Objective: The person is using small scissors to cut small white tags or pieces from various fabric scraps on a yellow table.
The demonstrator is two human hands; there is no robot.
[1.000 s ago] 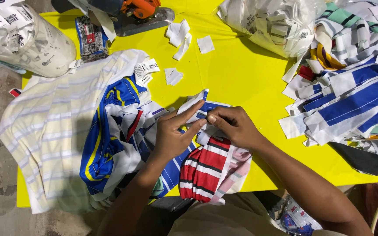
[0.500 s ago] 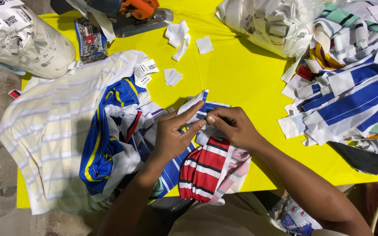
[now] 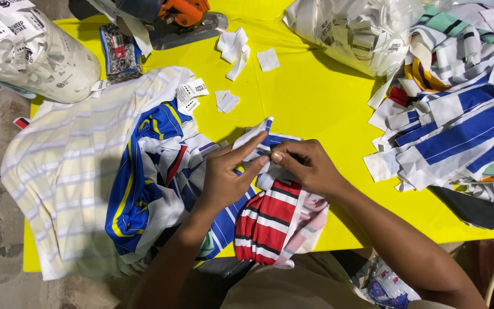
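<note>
Near front edge of yellow worktop (image 3: 327, 103) | left hand (image 3: 227, 177) flat, pinning blue-and-white striped fabric strip (image 3: 267, 140) | right hand (image 3: 307, 167) pinching its small label | next, I judge: a steady pull.

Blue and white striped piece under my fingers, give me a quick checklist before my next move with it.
1. Left hand touching the blue and white striped piece: ok.
2. Right hand fingertips pinching it: ok.
3. Small tag in the pinch: cannot tell, fingers hide it.
4. Red striped garment lying flat beneath: ok.
5. Loose white labels apart from both hands: ok.
6. Yellow table bare beside the work: ok.
</note>
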